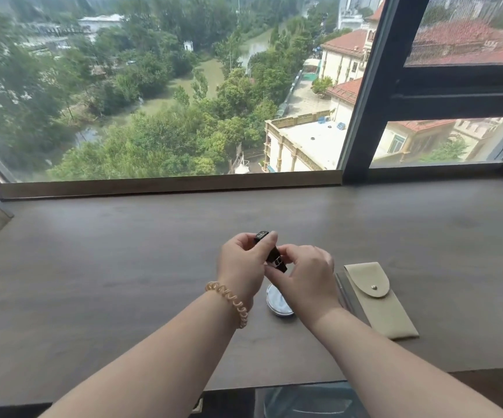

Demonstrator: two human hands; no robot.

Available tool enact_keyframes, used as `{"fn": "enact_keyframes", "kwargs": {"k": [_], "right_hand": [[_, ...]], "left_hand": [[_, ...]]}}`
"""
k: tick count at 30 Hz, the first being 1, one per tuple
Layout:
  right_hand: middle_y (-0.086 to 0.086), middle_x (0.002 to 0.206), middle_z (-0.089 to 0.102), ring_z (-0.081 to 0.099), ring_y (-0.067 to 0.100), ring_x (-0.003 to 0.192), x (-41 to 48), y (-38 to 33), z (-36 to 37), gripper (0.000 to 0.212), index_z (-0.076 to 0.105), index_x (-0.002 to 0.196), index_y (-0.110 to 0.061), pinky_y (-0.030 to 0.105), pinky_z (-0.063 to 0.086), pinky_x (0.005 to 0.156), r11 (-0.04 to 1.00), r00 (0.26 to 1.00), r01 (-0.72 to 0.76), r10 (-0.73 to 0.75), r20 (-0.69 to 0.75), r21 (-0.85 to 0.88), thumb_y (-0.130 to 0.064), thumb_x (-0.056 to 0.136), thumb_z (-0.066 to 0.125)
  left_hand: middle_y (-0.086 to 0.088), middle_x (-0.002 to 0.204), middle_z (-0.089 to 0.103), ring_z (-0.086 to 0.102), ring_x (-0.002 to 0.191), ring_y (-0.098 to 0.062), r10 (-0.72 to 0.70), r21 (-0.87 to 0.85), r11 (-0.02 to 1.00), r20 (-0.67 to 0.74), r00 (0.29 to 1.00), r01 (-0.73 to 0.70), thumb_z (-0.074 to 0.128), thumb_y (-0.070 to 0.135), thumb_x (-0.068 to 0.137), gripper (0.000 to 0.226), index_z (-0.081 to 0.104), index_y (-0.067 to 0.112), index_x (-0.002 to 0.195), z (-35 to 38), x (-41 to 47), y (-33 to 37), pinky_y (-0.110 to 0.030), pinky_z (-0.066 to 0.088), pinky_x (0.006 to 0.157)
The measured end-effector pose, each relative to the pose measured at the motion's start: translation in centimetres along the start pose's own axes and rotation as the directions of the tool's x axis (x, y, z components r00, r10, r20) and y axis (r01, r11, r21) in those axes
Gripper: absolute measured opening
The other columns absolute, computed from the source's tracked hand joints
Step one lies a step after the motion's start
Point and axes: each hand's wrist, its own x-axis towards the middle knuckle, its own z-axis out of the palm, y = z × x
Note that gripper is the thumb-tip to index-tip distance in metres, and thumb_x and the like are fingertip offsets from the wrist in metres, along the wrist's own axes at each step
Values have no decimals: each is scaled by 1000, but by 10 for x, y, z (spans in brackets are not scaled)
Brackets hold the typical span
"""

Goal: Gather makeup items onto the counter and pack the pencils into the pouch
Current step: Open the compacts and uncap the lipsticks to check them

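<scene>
My left grip (241, 260) pinches the top of one black lipstick tube (274, 258). My right grip (307, 276) curls round its lower end, and the tube sits tilted above the tabletop (123, 267). Under my right wrist sits one round clear-lidded compact (278, 304). Further right, one slim grey pencil (343, 292) lies along one beige pouch (378, 306), whose flap is snapped down. One coiled hair tie (232, 300) circles my left wrist.
</scene>
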Motion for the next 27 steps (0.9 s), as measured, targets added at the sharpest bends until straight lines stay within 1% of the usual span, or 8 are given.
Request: {"fn": "enact_keyframes", "kwargs": {"k": [3,8,11,14,18,22,25,27], "right_hand": [[-11,84,69,59,13,95,-1,4,-2,20,69,86,-30,27,16,98,999,998,44,-45,-33,-9,-44,72,71],[-12,86,69,60,12,97,0,2,-4,20,69,87,-30,31,14,101,994,993,109,-110,-50,-25,-42,71,67],[-12,80,68,61,14,93,4,-2,-7,21,70,88,-30,34,16,102,988,986,144,-147,-75,-53,-43,72,63],[-13,79,68,61,13,92,11,-4,-10,17,69,86,-29,42,21,103,977,978,188,-195,-70,-95,-38,72,67],[-9,86,68,60,18,102,-4,46,-26,17,70,86,-27,43,16,106,988,998,-65,66,0,-138,-32,72,77],[-12,92,68,53,13,115,-14,70,-34,19,70,89,-31,41,9,110,989,991,-123,127,45,-82,-32,72,77],[-16,94,66,51,7,114,-6,51,-30,21,69,91,-35,42,12,113,984,985,-163,159,65,65,-32,72,78],[-19,90,64,52,1,102,-5,41,-28,24,67,89,-39,45,23,110,964,977,-205,192,92,171,-30,71,79]], "left_hand": [[-1,67,64,57,47,6,79,98,993,-60,995,-73,70,22,83,17,66,6,78,1,-2,6,-7,43,47],[3,64,62,55,54,-1,94,143,987,-175,980,-69,68,28,84,21,68,8,79,3,-5,11,-6,40,45],[5,55,53,47,39,2,135,177,980,-231,963,-95,63,31,88,26,66,6,82,10,-10,11,-10,36,40],[4,56,51,49,51,-12,173,194,974,-323,931,-114,55,41,90,32,61,12,77,12,-11,20,-24,38,51],[3,62,49,45,53,-15,174,42,982,-601,780,-186,44,54,91,44,48,17,67,-26,5,89,-27,39,50],[4,70,53,44,58,-6,310,88,950,-398,864,-300,49,38,95,28,52,23,72,-46,10,116,-10,38,45],[-1,78,62,52,70,-10,285,95,958,-169,944,-272,51,22,95,19,56,20,77,-26,7,79,-14,42,62],[-3,74,59,51,68,-11,226,112,971,-109,968,-214,49,9,92,17,55,17,78,-10,0,51,-14,42,60]]}}
